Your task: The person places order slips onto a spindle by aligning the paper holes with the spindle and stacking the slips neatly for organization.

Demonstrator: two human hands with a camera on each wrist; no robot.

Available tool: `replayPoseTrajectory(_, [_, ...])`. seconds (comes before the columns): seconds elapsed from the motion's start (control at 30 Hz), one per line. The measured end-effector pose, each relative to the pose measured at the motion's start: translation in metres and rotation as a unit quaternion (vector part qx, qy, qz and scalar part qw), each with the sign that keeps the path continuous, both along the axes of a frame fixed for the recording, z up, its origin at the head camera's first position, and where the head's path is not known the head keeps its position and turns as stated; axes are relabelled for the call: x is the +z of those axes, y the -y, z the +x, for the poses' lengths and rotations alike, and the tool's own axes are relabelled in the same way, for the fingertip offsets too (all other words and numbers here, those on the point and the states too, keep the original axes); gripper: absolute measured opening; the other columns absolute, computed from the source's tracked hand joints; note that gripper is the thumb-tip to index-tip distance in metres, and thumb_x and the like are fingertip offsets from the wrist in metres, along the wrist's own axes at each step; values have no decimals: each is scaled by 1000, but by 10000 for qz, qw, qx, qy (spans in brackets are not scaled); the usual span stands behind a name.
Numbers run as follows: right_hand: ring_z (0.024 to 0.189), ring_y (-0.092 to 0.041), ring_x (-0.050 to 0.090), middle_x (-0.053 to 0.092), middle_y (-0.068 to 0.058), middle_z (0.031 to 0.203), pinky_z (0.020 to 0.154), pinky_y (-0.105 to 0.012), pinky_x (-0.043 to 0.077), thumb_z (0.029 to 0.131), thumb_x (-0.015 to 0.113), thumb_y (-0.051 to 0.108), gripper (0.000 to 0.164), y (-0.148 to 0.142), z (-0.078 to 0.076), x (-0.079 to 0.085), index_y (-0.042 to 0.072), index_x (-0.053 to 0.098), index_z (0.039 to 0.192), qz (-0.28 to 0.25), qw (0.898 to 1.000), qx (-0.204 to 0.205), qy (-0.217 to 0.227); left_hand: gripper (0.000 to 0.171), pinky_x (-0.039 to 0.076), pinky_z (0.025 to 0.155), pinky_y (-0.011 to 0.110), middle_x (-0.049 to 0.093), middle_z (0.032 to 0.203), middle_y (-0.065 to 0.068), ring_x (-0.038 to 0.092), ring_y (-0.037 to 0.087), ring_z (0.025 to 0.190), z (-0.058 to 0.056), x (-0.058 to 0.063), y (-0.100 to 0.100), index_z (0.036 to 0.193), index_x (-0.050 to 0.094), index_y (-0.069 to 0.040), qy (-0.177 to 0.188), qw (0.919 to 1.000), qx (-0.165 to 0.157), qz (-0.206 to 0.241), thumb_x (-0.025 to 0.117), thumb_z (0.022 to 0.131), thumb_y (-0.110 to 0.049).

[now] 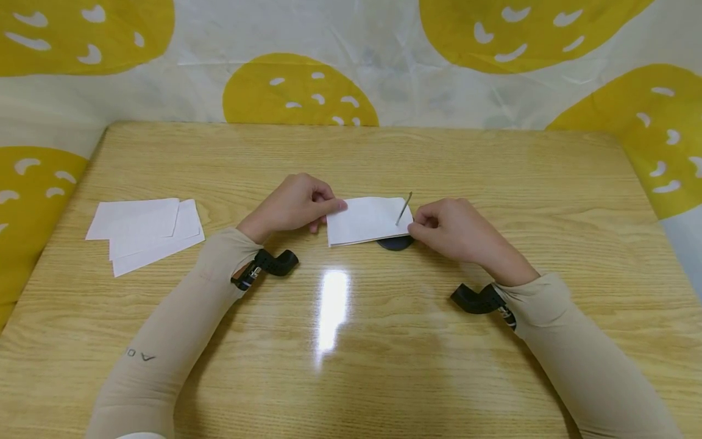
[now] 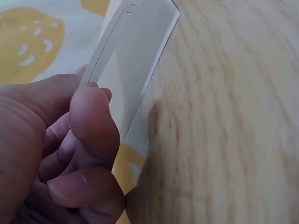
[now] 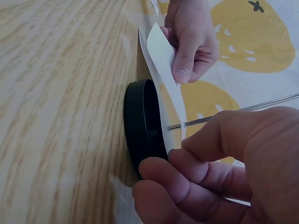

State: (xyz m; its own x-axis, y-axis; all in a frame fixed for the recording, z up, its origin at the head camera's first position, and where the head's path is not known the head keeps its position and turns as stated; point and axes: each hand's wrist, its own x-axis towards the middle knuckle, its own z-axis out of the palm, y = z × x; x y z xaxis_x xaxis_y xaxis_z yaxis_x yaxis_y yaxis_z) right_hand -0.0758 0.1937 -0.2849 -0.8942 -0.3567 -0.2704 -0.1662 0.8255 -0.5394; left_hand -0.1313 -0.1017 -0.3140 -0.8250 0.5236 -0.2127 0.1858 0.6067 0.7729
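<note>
Both my hands grip the same piece: my left hand pinches the left edge of a thin rectangular piece of white paper, and my right hand pinches its lower right corner. The paper is near the middle of the frame, over a round black base, and a slender metal rod stands up through its right end, leaning to the upper right.

The likeliest trouble, I judge, is a tear: the hole sits close to the right edge, so an uneven tug from either hand could stretch it or rip it out. The right wrist view shows two layers with a gap between them; I cannot tell whether they are one folded piece or two, and pressing them down crooked could crease them. Neither hand grips the base, so a sideways push might tip or slide it on the pale wood-grain surface.

My left thumb lies on top of the paper with the fingers curled beneath; my right thumb and forefinger meet on the edge, the other fingers bent beside the base, whether touching it I cannot tell. At the left of the frame lie overlapping loose white sheets, apart from both hands.
</note>
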Motion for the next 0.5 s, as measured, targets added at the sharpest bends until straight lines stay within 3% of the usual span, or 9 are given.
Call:
replayPoseTrajectory(0.13, [53,-12,37,45,7,58,55,-26,30,100,59,26,26,1,0,0,14,66,78,67,10000,19,28,29,45,49,26,66,65,3,62,18,49,-1,0,-1,81,72,-12,-92,9999,-60,-30,68,101,-32])
replayPoseTrajectory(0.5, [51,-12,41,57,5,60,54,-27,32,100,59,26,27,1,-1,-5,15,69,76,106,9999,42,28,30,45,50,26,65,64,3,60,17,49,-1,-2,-4,79,71,-11,-205,9995,-127,-224,69,101,-32])
